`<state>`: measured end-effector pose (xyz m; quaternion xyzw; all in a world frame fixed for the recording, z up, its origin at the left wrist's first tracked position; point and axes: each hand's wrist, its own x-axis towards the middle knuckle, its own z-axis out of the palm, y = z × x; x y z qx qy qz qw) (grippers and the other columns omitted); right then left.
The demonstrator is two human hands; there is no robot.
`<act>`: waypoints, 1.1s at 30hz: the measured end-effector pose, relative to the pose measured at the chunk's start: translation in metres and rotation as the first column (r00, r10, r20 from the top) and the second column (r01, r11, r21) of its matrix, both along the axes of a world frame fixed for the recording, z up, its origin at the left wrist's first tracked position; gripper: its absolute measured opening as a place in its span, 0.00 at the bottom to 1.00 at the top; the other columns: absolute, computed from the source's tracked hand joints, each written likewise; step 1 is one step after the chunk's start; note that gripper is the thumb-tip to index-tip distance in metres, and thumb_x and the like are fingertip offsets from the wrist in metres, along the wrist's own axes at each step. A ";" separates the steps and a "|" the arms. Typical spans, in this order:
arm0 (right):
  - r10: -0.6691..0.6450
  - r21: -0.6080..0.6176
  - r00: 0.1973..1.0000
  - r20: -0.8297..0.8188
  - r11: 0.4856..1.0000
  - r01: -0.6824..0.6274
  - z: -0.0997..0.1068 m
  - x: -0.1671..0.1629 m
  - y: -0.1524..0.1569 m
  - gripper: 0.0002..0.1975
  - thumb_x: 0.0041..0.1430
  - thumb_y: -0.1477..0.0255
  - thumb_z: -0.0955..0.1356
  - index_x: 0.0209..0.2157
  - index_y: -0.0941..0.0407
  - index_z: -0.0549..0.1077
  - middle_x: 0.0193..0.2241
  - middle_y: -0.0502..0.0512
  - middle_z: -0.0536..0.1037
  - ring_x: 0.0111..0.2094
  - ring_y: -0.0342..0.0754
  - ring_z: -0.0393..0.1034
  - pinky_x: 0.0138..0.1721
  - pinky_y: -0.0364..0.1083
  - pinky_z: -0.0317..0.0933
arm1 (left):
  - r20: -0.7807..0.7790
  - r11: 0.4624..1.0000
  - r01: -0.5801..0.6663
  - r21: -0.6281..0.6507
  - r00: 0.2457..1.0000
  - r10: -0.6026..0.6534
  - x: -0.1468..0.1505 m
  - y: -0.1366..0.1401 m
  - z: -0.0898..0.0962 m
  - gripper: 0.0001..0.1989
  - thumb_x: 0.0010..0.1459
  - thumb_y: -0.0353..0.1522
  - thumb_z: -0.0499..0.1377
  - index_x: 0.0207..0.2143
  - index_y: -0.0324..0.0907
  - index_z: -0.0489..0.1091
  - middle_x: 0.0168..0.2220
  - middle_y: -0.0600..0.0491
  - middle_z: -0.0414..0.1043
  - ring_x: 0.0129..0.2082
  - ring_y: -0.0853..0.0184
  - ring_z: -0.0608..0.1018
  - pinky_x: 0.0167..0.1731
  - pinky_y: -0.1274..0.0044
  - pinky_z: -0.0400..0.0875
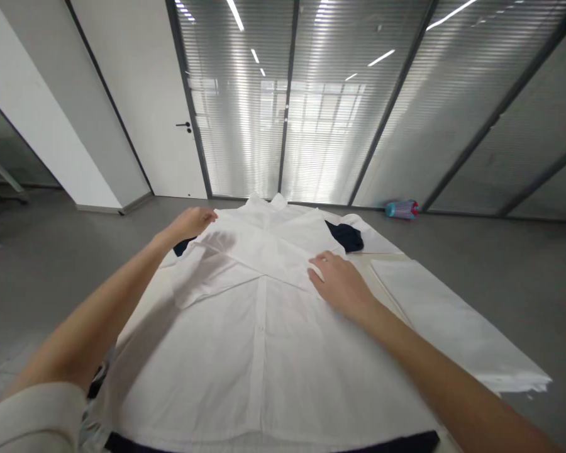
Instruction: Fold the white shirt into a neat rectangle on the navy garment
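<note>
Lying flat on the worktop, the white shirt is smooth woven cloth, sleeves folded across in an X. Left hand grips the far shoulder edge, fingers curled. Right hand presses the sleeve, fingers spread flat, holding nothing. Dark cloth lies beneath.
</note>
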<state>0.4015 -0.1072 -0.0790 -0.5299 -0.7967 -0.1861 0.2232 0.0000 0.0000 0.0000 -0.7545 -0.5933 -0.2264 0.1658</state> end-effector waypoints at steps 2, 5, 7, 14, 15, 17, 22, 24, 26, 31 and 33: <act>0.084 -0.001 0.996 -0.041 0.996 -0.084 0.016 -0.033 0.020 0.20 0.71 0.65 0.58 0.52 0.58 0.75 0.51 0.62 0.75 0.51 0.56 0.70 0.52 0.51 0.61 | 0.028 0.995 -0.044 0.086 0.999 0.042 0.016 0.027 0.008 0.21 0.65 0.32 0.47 0.52 0.43 0.75 0.52 0.48 0.77 0.52 0.59 0.78 0.53 0.73 0.68; 0.149 0.018 0.982 -0.116 0.989 -0.148 0.021 -0.080 0.057 0.24 0.72 0.62 0.56 0.60 0.60 0.69 0.58 0.62 0.72 0.57 0.56 0.66 0.58 0.52 0.56 | 0.019 0.997 -0.061 0.056 0.998 0.060 0.042 0.064 -0.003 0.23 0.69 0.36 0.45 0.59 0.43 0.70 0.59 0.49 0.71 0.59 0.59 0.72 0.58 0.73 0.64; 0.123 0.017 0.982 -0.141 0.992 -0.122 0.012 -0.099 0.080 0.29 0.73 0.58 0.54 0.65 0.61 0.62 0.64 0.63 0.64 0.64 0.58 0.57 0.63 0.54 0.50 | -0.002 0.998 -0.064 0.010 0.998 0.064 0.053 0.080 -0.023 0.26 0.69 0.43 0.45 0.63 0.45 0.66 0.63 0.48 0.66 0.63 0.54 0.67 0.62 0.65 0.60; 0.014 -0.158 0.996 -0.084 0.987 -0.028 -0.034 -0.090 0.116 0.42 0.68 0.47 0.46 0.71 0.62 0.49 0.71 0.63 0.47 0.71 0.60 0.39 0.68 0.61 0.33 | -0.082 0.988 -0.139 -0.069 0.988 0.133 0.050 0.094 -0.073 0.35 0.67 0.53 0.41 0.71 0.49 0.50 0.72 0.48 0.46 0.70 0.45 0.50 0.64 0.50 0.45; 0.010 -0.173 0.997 -0.078 0.985 -0.024 -0.038 -0.084 0.115 0.43 0.68 0.47 0.45 0.71 0.62 0.49 0.71 0.63 0.46 0.71 0.59 0.38 0.68 0.60 0.32 | -0.095 0.986 -0.146 -0.076 0.986 0.139 0.049 0.095 -0.073 0.35 0.67 0.54 0.40 0.71 0.50 0.49 0.72 0.49 0.45 0.70 0.45 0.50 0.64 0.50 0.45; 0.002 -0.194 0.997 -0.071 0.981 -0.016 -0.041 -0.072 0.111 0.44 0.67 0.46 0.44 0.71 0.63 0.47 0.71 0.62 0.44 0.71 0.57 0.37 0.69 0.59 0.31 | -0.104 0.985 -0.148 -0.087 0.985 0.139 0.048 0.096 -0.072 0.36 0.66 0.54 0.39 0.71 0.51 0.48 0.72 0.50 0.45 0.70 0.45 0.50 0.64 0.51 0.45; -0.054 -0.215 0.997 -0.059 0.976 0.040 -0.051 -0.035 0.092 0.46 0.67 0.45 0.45 0.71 0.65 0.47 0.72 0.64 0.42 0.72 0.57 0.34 0.69 0.59 0.31 | -0.085 0.989 -0.116 -0.091 0.990 0.108 0.046 0.097 -0.070 0.36 0.66 0.54 0.39 0.71 0.49 0.48 0.72 0.48 0.45 0.70 0.44 0.49 0.64 0.51 0.44; -0.068 -0.206 0.996 -0.051 0.977 0.056 -0.057 -0.018 0.082 0.46 0.67 0.45 0.46 0.71 0.66 0.48 0.71 0.65 0.42 0.72 0.58 0.35 0.69 0.59 0.32 | -0.079 0.991 -0.098 -0.095 0.993 0.091 0.045 0.098 -0.071 0.37 0.66 0.55 0.39 0.71 0.49 0.48 0.72 0.47 0.45 0.70 0.44 0.50 0.64 0.50 0.43; -0.091 -0.204 0.995 -0.046 0.976 0.080 -0.065 -0.002 0.072 0.46 0.67 0.45 0.46 0.70 0.66 0.48 0.71 0.66 0.43 0.72 0.58 0.36 0.69 0.59 0.34 | -0.077 0.992 -0.090 -0.093 0.994 0.083 0.044 0.099 -0.072 0.37 0.66 0.55 0.40 0.71 0.49 0.48 0.72 0.46 0.45 0.70 0.44 0.50 0.63 0.49 0.43; -0.135 -0.165 0.990 -0.037 0.978 0.128 -0.081 0.029 0.046 0.46 0.67 0.45 0.48 0.69 0.68 0.51 0.70 0.70 0.45 0.71 0.58 0.37 0.70 0.58 0.34 | -0.074 0.994 -0.089 -0.069 0.994 0.084 0.043 0.099 -0.072 0.36 0.66 0.54 0.41 0.71 0.49 0.50 0.72 0.46 0.47 0.70 0.45 0.51 0.64 0.51 0.44; -0.136 -0.135 0.990 -0.034 0.982 0.130 -0.085 0.036 0.038 0.45 0.68 0.46 0.48 0.69 0.69 0.52 0.70 0.71 0.46 0.71 0.58 0.38 0.70 0.58 0.34 | -0.064 0.995 -0.087 -0.050 0.994 0.084 0.045 0.098 -0.072 0.35 0.66 0.53 0.42 0.70 0.48 0.52 0.71 0.45 0.48 0.69 0.46 0.52 0.64 0.51 0.45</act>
